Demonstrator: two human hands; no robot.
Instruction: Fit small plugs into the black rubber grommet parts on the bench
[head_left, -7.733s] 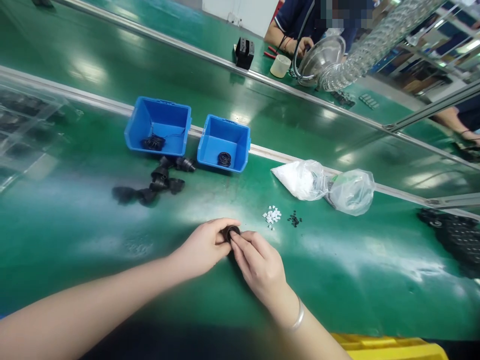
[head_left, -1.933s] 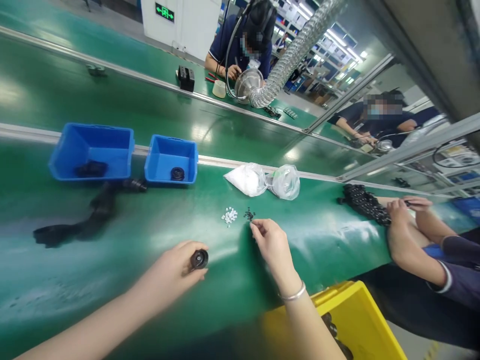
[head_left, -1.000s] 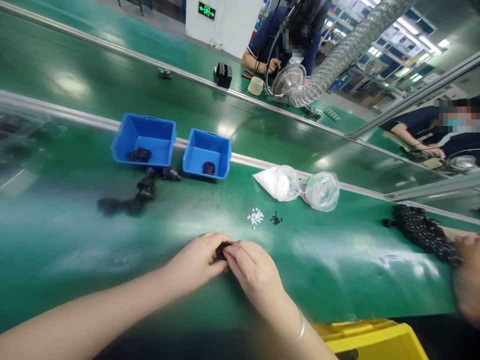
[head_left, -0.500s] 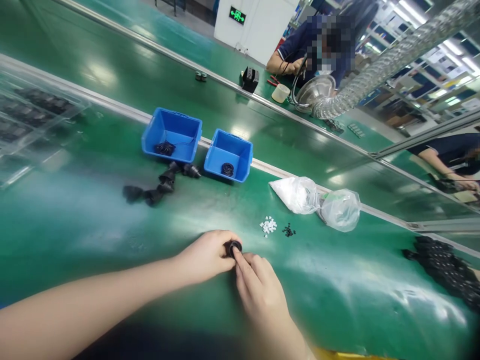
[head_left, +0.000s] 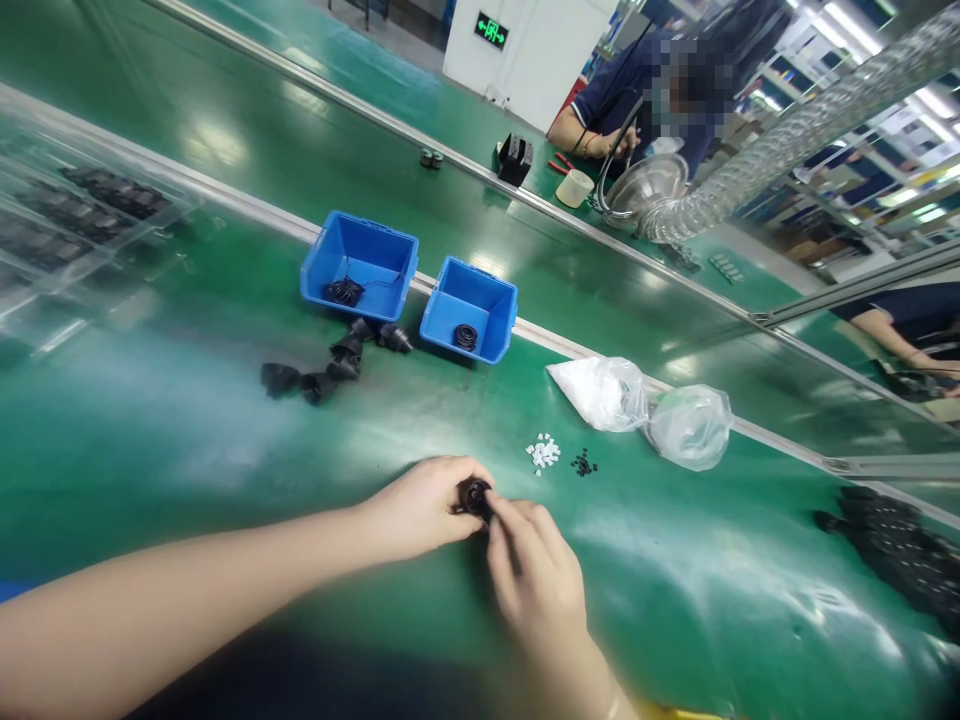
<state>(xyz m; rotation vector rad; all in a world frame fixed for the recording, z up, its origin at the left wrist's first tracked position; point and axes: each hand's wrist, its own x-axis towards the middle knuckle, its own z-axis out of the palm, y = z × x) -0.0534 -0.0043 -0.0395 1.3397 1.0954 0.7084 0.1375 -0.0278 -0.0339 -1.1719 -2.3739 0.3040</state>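
My left hand (head_left: 431, 508) is closed around a small black cylindrical part (head_left: 474, 495), its open round end facing up. My right hand (head_left: 538, 570) is at the right side of this part. Its index fingertip touches the rim, while the thumb sits lower and apart from the finger. Beyond my hands, on the green table, lie a little pile of white pieces (head_left: 543, 453) and a smaller pile of tiny black pieces (head_left: 583, 462).
Two blue bins (head_left: 360, 262) (head_left: 470, 308) hold black cords or rings. Several black cone-shaped parts (head_left: 319, 386) lie before them. Plastic bags (head_left: 600, 392) rest by the metal rail. Black parts (head_left: 896, 550) are heaped at right, clear trays (head_left: 97, 220) at left. A co-worker (head_left: 637, 110) sits opposite.
My right index finger has moved from inside the part's opening to its right rim, so more of the opening shows. The whole view has shifted slightly.
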